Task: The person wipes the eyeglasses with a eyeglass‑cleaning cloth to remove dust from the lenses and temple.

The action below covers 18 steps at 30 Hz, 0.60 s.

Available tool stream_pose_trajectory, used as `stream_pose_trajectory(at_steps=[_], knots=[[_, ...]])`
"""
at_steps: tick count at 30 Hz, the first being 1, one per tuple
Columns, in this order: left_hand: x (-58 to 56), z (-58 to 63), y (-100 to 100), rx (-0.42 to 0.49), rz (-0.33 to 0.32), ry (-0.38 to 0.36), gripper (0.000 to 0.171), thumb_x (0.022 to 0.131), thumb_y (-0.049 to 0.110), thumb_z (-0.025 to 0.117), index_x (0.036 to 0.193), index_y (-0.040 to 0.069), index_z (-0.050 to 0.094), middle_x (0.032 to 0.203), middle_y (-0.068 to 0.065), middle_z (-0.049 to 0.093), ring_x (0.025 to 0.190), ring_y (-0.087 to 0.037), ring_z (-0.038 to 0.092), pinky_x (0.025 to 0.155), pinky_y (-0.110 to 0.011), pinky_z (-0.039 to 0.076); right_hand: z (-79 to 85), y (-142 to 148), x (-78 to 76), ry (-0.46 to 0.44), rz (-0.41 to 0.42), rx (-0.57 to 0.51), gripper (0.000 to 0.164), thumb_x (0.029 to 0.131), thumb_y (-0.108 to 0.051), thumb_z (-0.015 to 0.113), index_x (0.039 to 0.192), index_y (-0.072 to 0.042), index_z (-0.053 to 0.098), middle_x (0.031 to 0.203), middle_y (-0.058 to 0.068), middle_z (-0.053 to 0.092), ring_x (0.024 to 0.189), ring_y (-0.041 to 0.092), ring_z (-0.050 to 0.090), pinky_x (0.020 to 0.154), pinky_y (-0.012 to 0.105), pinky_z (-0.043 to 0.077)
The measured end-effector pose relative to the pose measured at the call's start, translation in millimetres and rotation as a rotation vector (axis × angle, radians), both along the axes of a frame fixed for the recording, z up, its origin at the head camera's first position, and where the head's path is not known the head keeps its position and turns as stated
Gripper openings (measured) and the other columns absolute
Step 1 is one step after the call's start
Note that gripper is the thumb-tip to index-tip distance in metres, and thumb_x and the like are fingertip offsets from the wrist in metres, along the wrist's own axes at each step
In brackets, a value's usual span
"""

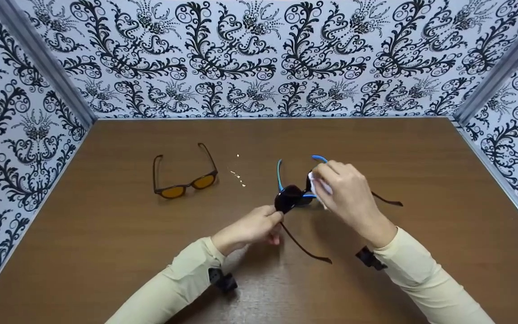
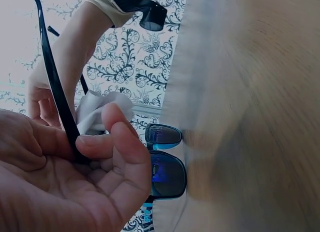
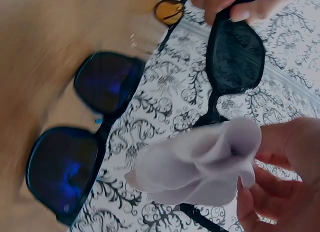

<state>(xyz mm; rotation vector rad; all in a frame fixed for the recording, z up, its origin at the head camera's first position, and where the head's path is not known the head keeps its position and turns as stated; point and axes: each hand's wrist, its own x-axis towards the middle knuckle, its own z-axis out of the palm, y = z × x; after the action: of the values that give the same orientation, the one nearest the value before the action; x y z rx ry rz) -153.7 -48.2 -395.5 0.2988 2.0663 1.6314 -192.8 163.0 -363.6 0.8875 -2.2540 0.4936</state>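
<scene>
My left hand pinches a pair of black sunglasses at one end of the frame, near a hinge. Their temples are unfolded and point toward me. My right hand grips a white cloth around the other lens, which the cloth mostly hides. In the right wrist view the uncovered dark lens shows beside the left fingers. Behind the held pair, sunglasses with blue temples stand on the table, partly covered by it. Their dark lenses show bluish reflections in the left wrist view.
Glasses with amber lenses sit unfolded on the left of the brown table. Small bright specks lie between them and the blue-templed pair. Black-and-white patterned walls enclose the table at the back and sides.
</scene>
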Motion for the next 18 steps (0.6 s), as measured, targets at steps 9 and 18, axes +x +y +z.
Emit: stream_pose_trajectory(at_steps=[9, 18], knots=[[2.5, -1.7, -0.4, -0.029, -0.018, 0.011, 0.02, 0.096, 0.005, 0.038, 0.08, 0.005, 0.049, 0.055, -0.001, 0.045, 0.047, -0.009, 0.052, 0.049, -0.022, 0.043, -2.6, 6.6, 4.1, -0.09, -0.092, 0.118, 0.02, 0.072, 0.003, 0.075, 0.078, -0.008, 0.058, 0.069, 0.003, 0.06, 0.063, 0.025, 0.056, 0.06, 0.041, 0.042], [3.1, 0.3, 0.1, -0.049, -0.04, 0.037, 0.022, 0.098, 0.006, 0.037, 0.085, -0.002, 0.053, 0.056, -0.002, 0.049, 0.049, -0.01, 0.052, 0.051, -0.024, 0.046, -6.4, 5.3, 1.8, 0.012, -0.172, -0.01, 0.014, 0.078, 0.002, 0.071, 0.085, -0.004, 0.061, 0.075, 0.009, 0.061, 0.068, 0.028, 0.059, 0.063, 0.042, 0.043]])
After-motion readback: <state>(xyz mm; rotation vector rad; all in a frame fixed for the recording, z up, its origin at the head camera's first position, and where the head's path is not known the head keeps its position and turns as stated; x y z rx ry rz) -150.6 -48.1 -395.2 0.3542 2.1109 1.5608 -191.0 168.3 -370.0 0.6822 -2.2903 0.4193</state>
